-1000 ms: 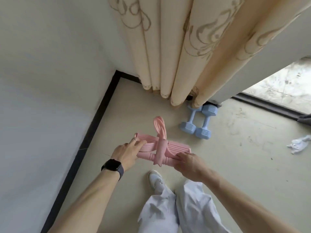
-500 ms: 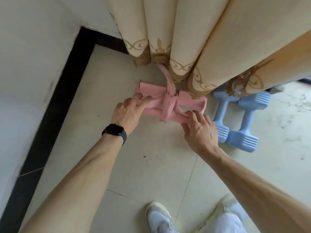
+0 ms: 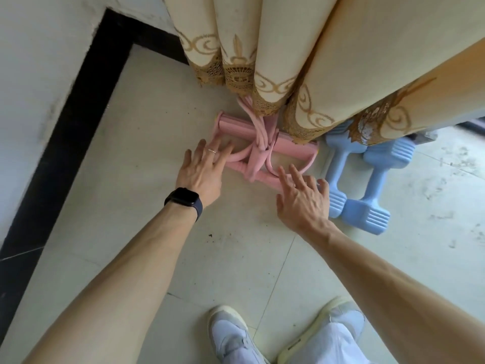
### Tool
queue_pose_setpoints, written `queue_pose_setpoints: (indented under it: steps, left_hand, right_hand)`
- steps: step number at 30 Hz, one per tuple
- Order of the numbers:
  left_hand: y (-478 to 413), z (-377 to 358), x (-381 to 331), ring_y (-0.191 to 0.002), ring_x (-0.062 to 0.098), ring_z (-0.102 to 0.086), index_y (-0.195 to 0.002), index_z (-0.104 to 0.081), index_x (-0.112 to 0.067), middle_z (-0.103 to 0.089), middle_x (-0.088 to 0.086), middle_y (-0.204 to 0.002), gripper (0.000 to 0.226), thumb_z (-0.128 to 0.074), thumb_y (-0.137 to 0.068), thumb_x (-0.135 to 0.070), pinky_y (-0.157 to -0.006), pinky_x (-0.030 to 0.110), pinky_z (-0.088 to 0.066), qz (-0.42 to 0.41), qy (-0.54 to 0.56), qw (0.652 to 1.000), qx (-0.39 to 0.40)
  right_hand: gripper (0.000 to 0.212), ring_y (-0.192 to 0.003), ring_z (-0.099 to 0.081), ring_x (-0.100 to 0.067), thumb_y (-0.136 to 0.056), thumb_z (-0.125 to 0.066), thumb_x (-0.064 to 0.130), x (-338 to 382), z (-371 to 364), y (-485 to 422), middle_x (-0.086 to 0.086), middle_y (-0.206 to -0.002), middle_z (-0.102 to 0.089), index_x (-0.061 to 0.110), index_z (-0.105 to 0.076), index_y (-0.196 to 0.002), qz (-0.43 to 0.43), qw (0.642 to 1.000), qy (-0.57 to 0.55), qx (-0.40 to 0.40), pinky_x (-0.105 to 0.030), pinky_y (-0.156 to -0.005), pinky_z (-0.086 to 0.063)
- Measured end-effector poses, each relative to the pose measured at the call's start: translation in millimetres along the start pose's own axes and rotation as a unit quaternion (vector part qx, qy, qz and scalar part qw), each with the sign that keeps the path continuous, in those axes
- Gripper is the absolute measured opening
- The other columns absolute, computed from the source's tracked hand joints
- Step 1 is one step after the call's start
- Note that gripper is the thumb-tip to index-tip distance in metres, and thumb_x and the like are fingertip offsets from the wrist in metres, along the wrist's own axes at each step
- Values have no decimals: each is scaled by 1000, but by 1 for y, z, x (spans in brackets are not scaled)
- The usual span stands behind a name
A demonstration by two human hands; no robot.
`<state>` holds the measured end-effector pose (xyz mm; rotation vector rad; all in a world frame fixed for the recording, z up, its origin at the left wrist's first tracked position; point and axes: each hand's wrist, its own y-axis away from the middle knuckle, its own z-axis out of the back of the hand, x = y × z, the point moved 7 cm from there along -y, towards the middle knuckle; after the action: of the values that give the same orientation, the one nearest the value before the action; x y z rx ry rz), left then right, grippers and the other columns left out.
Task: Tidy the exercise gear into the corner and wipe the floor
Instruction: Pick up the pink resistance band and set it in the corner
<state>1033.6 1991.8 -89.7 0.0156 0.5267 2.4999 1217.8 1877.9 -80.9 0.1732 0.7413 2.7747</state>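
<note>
A pink pedal resistance band (image 3: 258,148) lies flat on the floor tiles at the foot of the curtain, its far loop tucked under the curtain hem. My left hand (image 3: 203,170) is open with spread fingers, its fingertips resting on the band's left side. My right hand (image 3: 301,198) is also open, fingers apart, just touching the band's near right bar. Two light blue dumbbells (image 3: 367,185) lie side by side on the floor right of the band, their far ends hidden by the curtain.
A cream curtain with gold trim (image 3: 288,61) hangs over the corner. White wall (image 3: 39,74) with black skirting (image 3: 65,122) runs along the left. My two white shoes (image 3: 231,334) stand at the bottom. The tiles (image 3: 236,245) show dirt specks.
I have bent down and set the pink band on the floor by the curtain. Both hands, which gripped it before, have opened and let go.
</note>
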Motion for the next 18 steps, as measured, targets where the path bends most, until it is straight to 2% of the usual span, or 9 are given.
queue_pose_setpoints:
  steps: [4,7,9,13,15,18]
  left_hand:
    - [59,53,-18,-136,38,-33,-155,-13,-37,-20,8,-160,93,-60,-82,-6,-108,53,-35,7,3,1000,31]
    - [118,112,-34,-143,34,-24,-156,-9,-39,-23,8,-160,85,-53,-88,-12,-113,50,-27,48,29,994,89]
    - [158,166,-46,-145,33,-22,-156,-15,-36,-27,7,-159,76,-52,-92,-18,-115,49,-25,72,55,990,106]
    - [245,287,-71,-138,26,-36,-147,-39,-27,-43,5,-149,55,-50,-94,-22,-109,41,-33,87,118,984,97]
    - [288,348,-81,-135,24,-41,-142,-47,-27,-52,3,-142,50,-51,-93,-24,-108,39,-35,96,144,982,79]
    - [343,435,-94,-128,24,-49,-136,-56,-24,-61,2,-133,45,-54,-91,-27,-105,39,-40,113,176,977,29]
  right_hand:
    - [60,-128,-45,-29,-89,-57,36,6,65,70,0,-148,-47,24,-40,-146,24,999,-38,18,-44,-103,-34]
    - [54,-131,-43,-25,-92,-56,38,8,130,135,4,-145,-52,26,-46,-144,40,996,-67,44,-41,-104,-34]
    - [47,-132,-44,-24,-92,-57,39,9,185,179,6,-139,-57,27,-54,-138,45,995,-83,39,-40,-104,-34]
    - [36,-135,-45,-25,-92,-53,46,11,308,279,13,-128,-66,35,-66,-123,48,996,-77,-7,-42,-107,-31]
    - [36,-137,-43,-24,-93,-49,49,14,368,330,16,-128,-65,37,-66,-122,58,996,-71,-21,-42,-109,-28]
    - [36,-138,-43,-23,-93,-47,51,16,451,399,16,-128,-65,37,-66,-122,67,994,-68,-55,-44,-110,-31]
